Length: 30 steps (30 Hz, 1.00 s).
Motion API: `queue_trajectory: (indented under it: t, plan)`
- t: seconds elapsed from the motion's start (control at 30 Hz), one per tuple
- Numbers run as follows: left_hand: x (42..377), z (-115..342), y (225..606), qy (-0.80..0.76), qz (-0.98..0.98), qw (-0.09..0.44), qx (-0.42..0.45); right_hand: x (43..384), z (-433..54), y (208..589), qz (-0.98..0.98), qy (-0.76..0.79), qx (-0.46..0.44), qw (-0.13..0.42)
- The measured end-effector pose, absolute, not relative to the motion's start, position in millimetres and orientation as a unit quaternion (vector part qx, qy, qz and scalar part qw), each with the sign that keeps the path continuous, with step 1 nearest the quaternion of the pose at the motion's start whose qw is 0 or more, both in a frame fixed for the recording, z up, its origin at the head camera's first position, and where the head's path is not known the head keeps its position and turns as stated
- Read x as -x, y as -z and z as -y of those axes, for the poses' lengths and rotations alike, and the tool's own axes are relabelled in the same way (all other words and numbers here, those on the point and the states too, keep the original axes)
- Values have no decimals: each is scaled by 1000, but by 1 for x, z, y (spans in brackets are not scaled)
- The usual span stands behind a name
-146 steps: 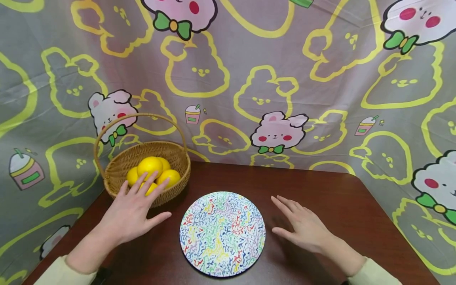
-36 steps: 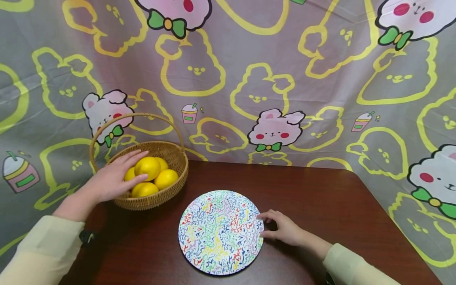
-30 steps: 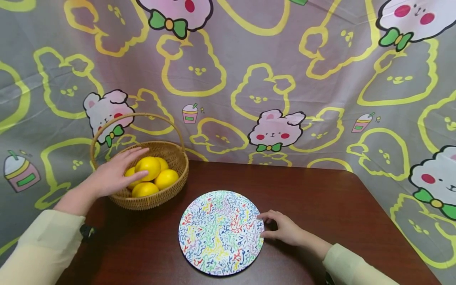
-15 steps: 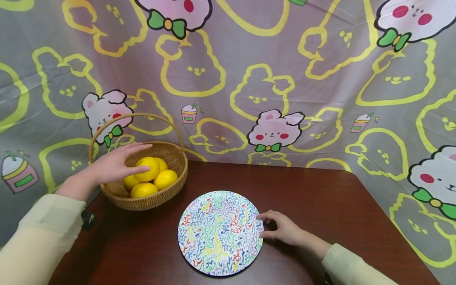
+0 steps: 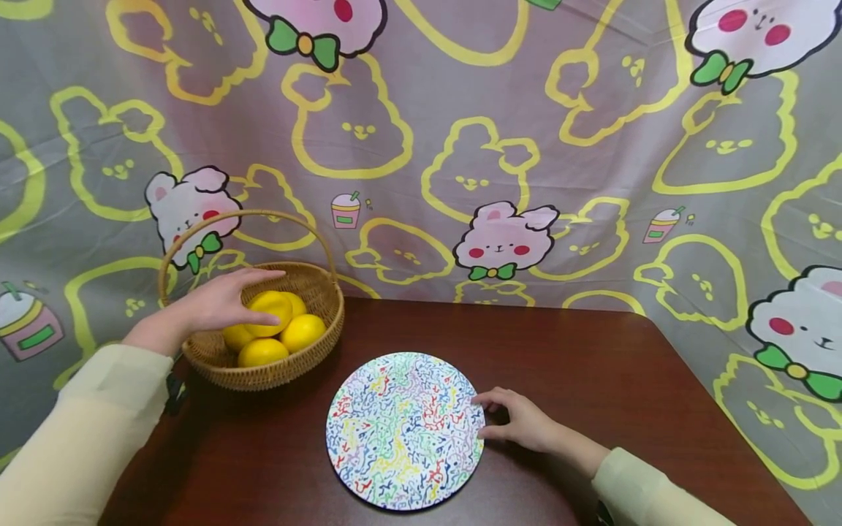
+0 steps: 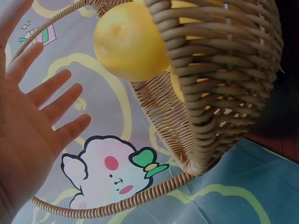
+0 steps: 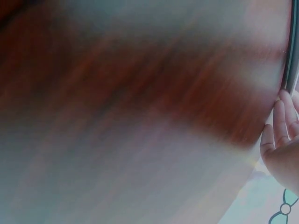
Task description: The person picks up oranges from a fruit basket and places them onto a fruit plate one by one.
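My left hand (image 5: 226, 299) hovers at the left side of the wicker basket (image 5: 332, 321), fingers and thumb spread around the topmost yellow citrus fruit (image 5: 271, 310). In the left wrist view a gap shows between those fingers (image 6: 63, 105) and the fruit (image 6: 131, 42). More yellow fruits (image 5: 304, 333) lie beneath it, partly hidden. To the right, a round flat plate (image 5: 404, 431) with multicoloured squiggles lies on the table. My right hand (image 5: 520, 421) is at its right rim, fingertips and thumb touching the edge. The right wrist view catches relaxed fingers (image 7: 279, 123) against the dark rim.
A tall arched handle (image 5: 253, 212) rises over the basket. The dark wooden table (image 5: 559, 351) reaches back to a grey cloth (image 5: 421, 95) printed with rabbits, which hangs behind and on both sides.
Since the oldest frame my left hand has shifted from in front of the fruits to beside the top one, lately reaching slightly rightward. My right hand has moved left onto the plate's rim and stayed.
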<state>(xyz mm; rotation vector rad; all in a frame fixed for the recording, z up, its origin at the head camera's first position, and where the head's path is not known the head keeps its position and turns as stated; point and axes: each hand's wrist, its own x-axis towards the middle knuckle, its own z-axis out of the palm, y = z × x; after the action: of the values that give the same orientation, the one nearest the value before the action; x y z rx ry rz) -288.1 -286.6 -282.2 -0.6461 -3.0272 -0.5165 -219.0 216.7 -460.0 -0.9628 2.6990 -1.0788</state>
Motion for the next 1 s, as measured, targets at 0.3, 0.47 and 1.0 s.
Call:
queue_trajectory:
  t: [0.3, 0.47, 1.0]
  plan:
    - [307, 290, 282, 176, 959, -32, 220, 220, -216, 459, -887, 350, 297, 56]
    - [315, 293, 279, 177, 958, -56, 219, 221, -216, 458, -887, 350, 296, 58]
    - [328, 296, 284, 209, 947, -118, 216, 222, -218, 460, -888, 356, 285, 68]
